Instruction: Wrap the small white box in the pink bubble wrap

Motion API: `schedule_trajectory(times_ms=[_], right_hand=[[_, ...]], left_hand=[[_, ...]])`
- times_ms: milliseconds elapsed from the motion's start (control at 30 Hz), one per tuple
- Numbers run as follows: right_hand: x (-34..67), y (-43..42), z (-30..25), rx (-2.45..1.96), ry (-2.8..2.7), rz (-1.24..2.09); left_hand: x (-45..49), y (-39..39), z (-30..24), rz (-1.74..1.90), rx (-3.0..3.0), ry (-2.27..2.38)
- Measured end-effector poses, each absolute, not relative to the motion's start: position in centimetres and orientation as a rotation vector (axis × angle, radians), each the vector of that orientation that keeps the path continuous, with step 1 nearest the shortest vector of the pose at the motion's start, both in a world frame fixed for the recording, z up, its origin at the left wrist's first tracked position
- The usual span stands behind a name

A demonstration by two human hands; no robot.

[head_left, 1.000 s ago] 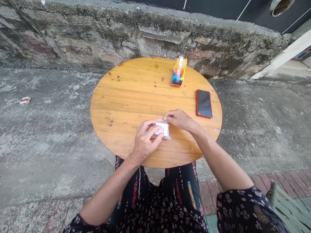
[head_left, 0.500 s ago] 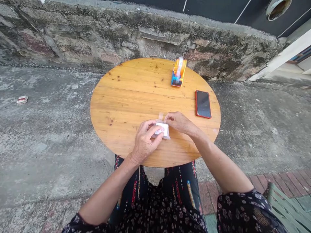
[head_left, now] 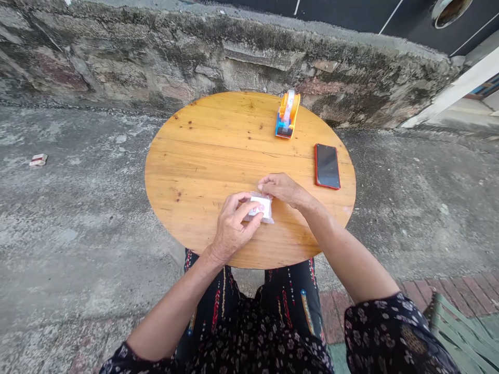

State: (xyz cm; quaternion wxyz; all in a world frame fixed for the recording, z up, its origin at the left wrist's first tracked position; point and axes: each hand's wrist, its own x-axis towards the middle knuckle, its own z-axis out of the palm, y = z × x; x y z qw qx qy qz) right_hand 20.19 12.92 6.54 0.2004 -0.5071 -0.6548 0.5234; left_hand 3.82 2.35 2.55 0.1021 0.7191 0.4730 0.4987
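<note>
A small white packet lies near the front of a round wooden table. My left hand is curled over it from the left, fingers pressing on its top. Fingers of my right hand are pinched together at the packet's far right corner, seemingly on a strip of clear tape. An orange and blue tape dispenser stands at the table's far side. A red-edged phone lies face up on the right.
A rough stone wall runs behind the table. Concrete ground surrounds it, with a small red and white box lying at the left. A green slatted seat shows at the lower right, on brick paving.
My right hand has shifted slightly left and down onto the packet's far corner, and the upright bit of clear tape seen earlier is no longer standing free. My left hand has stayed put.
</note>
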Motion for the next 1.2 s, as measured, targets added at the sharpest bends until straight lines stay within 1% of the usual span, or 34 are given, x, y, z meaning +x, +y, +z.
schedule_trajectory(times_ms=[233,567,700,1033,1200], right_hand=[[20.2,13.0,7.4,-1.436,-1.838,1.57],[20.8,12.1,7.5,-1.338,-1.883,1.536],[21.1,11.8,7.5,-1.34,-1.816,1.553],[21.1,12.0,6.4,-1.163,-1.664,1.666],[21.0,12.3,5.3,-1.16,-1.721,1.499]], left_hand=[[3.8,2.4,2.6,1.468,2.132,1.392],[3.8,2.4,2.6,1.491,2.136,1.373],[3.8,2.4,2.5,1.489,2.135,1.372],[3.9,2.4,2.5,1.514,2.143,1.361],[3.9,2.4,2.5,1.51,2.142,1.366]])
